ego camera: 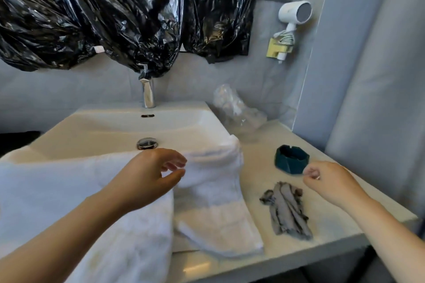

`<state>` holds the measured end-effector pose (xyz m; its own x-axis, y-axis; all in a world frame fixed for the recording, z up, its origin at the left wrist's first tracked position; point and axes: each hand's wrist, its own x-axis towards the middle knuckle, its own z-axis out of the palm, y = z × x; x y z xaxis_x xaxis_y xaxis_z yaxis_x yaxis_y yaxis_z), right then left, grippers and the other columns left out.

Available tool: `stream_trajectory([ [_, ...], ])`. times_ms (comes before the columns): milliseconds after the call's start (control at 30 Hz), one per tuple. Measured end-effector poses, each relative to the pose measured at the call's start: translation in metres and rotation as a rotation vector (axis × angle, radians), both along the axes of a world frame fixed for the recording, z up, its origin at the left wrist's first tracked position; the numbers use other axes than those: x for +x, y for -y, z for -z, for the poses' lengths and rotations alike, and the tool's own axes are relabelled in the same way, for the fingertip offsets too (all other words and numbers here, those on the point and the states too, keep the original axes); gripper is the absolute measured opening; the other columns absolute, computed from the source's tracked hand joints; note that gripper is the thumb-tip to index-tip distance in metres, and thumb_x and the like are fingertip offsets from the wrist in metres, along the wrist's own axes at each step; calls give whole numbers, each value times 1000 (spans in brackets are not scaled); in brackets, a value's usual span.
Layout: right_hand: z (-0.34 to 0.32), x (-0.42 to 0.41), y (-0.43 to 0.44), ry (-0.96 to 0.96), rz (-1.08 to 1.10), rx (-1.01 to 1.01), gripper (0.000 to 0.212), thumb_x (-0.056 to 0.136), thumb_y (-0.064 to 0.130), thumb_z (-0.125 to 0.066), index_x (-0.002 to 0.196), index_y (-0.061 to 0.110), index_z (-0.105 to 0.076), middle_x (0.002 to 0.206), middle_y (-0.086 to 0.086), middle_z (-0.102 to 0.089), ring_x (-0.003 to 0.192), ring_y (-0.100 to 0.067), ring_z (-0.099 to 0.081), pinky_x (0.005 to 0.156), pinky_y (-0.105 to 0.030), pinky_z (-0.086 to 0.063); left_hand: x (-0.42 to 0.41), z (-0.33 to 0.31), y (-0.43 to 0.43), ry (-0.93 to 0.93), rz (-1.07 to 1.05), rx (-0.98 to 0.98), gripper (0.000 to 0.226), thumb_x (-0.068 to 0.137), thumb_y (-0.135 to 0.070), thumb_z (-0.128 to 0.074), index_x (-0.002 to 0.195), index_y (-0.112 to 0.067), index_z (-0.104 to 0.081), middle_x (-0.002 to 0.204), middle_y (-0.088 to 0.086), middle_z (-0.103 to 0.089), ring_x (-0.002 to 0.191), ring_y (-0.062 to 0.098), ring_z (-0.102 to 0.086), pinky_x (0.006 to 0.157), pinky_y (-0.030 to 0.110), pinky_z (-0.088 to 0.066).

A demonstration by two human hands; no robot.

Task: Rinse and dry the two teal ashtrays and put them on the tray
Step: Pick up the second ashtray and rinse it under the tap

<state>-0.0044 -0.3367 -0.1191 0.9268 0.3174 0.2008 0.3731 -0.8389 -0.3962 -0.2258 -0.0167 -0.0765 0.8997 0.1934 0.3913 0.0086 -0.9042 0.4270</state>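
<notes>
Far left: left hand (pixel 149 174) hovering over the towel (pixel 218 190) draped across the sink's (pixel 103 126) front rim, fingers loosely spread, holding nothing. Nothing in the sink but the drain plug (pixel 147 143). Further right, on the tabletop (pixel 257 167): one teal ashtray (pixel 291 159), upright, squat and many-sided, no long axis to speak of, seemingly empty though blurred. Just right of and nearer than its rim: right hand (pixel 326 182), fingers curled narrow with nothing visible between them; touching the rim or not, hard to tell. Clearly the nearer hand, the ashtray lying just ahead-left of its knuckles. Below the ashtray, a grey rag (pixel 286 210). No second ashtray or tray in view. Probably a pick-up toward rinsing next.
</notes>
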Motion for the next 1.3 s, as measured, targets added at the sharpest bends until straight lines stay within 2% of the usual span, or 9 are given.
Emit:
stream_trajectory([
  [133,11,38,0,51,0,-44,28,88,22,-64,115,15,-67,114,-3,-67,99,-22,-61,80,-30,-48,13,-1,15,-33,11,15,21,89,-29,-62,109,-28,-69,99,-22,-67,90,-9,-62,80,8,-49],
  [300,23,74,-13,62,-25,-78,42,89,23,-62,130,15,-59,129,-7,-59,112,-23,-57,89,-32,-47,21,-4,24,-44,2,42,21,89,-32,-62,109,-31,-68,100,-25,-65,89,-12,-61,80,11,-50],
  [433,35,94,-23,-35,-46,-149,56,91,27,-62,143,15,-45,139,-11,-49,122,-26,-52,97,-35,-46,27,-8,31,-53,14,52,21,89,-35,-61,109,-34,-67,100,-27,-65,90,-12,-60,79,8,-49],
  [600,50,103,-32,-27,-23,-159,44,91,27,-62,131,12,-51,125,-10,-50,105,-26,-58,88,-37,-50,33,-11,34,-54,26,63,22,89,-37,-60,110,-38,-65,102,-28,-63,93,-11,-60,75,4,-46],
  [767,51,96,-29,16,-5,-112,26,92,25,-63,115,15,-56,117,-4,-54,97,-22,-58,80,-34,-47,40,-5,31,-68,36,46,22,89,-38,-60,110,-38,-64,101,-28,-62,93,-11,-60,73,5,-46],
  [967,18,48,-25,188,-200,38,12,92,25,-63,100,21,-55,103,9,-48,82,-14,-56,72,-31,-45,56,-4,33,-89,53,-27,24,88,-38,-60,111,-34,-66,103,-27,-62,91,-9,-61,83,12,-51],
  [1100,-19,2,-33,233,-402,133,13,88,23,-67,93,24,-55,96,20,-46,76,-2,-55,66,-15,-39,67,-6,35,-53,64,-147,45,80,-58,-52,113,-30,-67,105,-22,-66,90,-8,-62,78,9,-51],
  [1200,-37,-33,-45,226,-534,166,12,88,20,-66,94,23,-56,97,24,-46,78,0,-55,69,-11,-38,68,-6,32,-41,74,-229,56,77,-71,-44,111,-31,-66,103,-19,-68,93,-2,-64,84,20,-54],
  [1300,-45,-59,-57,241,-660,171,14,89,20,-65,96,27,-55,100,28,-43,77,-3,-54,69,-12,-38,61,-7,27,-38,107,-446,56,79,-76,-45,102,-30,-67,96,-12,-72,89,7,-69,83,35,-57],
])
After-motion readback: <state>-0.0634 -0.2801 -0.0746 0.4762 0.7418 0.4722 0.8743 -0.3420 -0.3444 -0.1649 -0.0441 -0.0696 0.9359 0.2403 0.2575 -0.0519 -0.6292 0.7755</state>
